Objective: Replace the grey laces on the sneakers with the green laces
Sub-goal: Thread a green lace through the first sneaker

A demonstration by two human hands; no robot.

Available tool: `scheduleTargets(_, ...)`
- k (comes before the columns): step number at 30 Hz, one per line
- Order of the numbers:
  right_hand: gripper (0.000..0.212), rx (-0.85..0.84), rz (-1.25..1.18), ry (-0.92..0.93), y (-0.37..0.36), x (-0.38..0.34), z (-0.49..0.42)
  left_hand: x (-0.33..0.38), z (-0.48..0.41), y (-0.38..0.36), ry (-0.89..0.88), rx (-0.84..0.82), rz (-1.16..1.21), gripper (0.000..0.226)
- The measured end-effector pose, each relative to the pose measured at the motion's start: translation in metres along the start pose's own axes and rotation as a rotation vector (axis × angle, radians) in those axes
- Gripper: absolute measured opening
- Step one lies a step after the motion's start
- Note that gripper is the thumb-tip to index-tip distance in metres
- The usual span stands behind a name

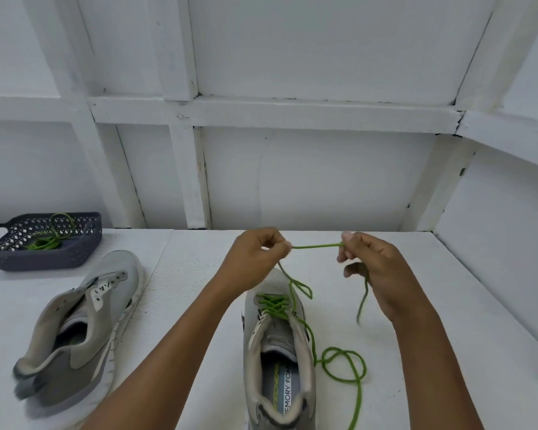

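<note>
left hand (255, 259), right hand (374, 268) | pinch green lace (317, 245) taut | near table (423, 293) back edge

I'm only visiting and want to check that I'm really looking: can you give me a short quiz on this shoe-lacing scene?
1. True or false: the sneaker lying off to the left is laced in green.
2. Where does the spare green lace lie? A) in the dark basket B) inside a sneaker C) under the table
3. How many hands hold the green lace of the sneaker in front?

Key: 1) False: it shows no lace. 2) A. 3) Two: the left hand and the right hand pinch it, pulled straight between them.
</note>
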State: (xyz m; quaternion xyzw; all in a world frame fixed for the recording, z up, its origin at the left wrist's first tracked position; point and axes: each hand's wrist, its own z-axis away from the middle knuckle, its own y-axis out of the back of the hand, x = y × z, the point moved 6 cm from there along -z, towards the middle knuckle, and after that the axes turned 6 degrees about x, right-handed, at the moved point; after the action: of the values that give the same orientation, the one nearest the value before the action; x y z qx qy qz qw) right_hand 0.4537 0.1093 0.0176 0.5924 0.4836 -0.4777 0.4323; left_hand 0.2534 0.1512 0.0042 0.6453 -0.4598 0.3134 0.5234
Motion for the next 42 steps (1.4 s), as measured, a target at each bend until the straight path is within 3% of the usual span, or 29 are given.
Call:
scheduleTargets(7,0.026,0.157,-0.203,-0.005,0.013,0.008,-0.004,-0.082,-0.004,0.026,0.203,0.159,-0.458,0.027)
scheduleTargets(14,0.024,0.042,-0.431,0.029,-0.006,0.002,-0.002,-0.117,0.001,0.032,0.303,0.129,-0.644,0.022)
scheduleTargets(16,0.033,0.035,-0.411,0.021,-0.010,0.005,-0.002,-0.109,0.001,0.031,0.239,0.098,-0.628,0.020)
scheduleTargets(19,0.033,-0.030,-0.184,0.024,-0.021,0.008,-0.001,-0.074,0.007,0.035,0.110,0.057,-0.532,0.025)
scheduleTargets(24,0.011,-0.323,0.176,-0.070,-0.047,0.019,0.008,-0.032,0.036,0.014,0.147,-0.463,-0.534,0.052)
scheduleTargets(26,0.008,-0.444,0.324,-0.090,-0.057,0.023,0.015,-0.031,0.044,0.007,0.162,-0.547,-0.594,0.051)
scheduleTargets(32,0.007,-0.531,0.484,-0.055,-0.075,0.029,0.024,-0.042,0.050,0.009,0.379,-0.512,-0.284,0.018)
scheduleTargets(37,0.008,-0.559,0.564,-0.038,-0.079,0.033,0.026,-0.058,0.056,0.015,0.506,-0.449,0.014,0.021)
scheduleTargets(42,0.009,-0.524,0.653,0.018,-0.090,0.036,0.029,-0.063,0.060,0.018,0.528,-0.423,0.110,0.017)
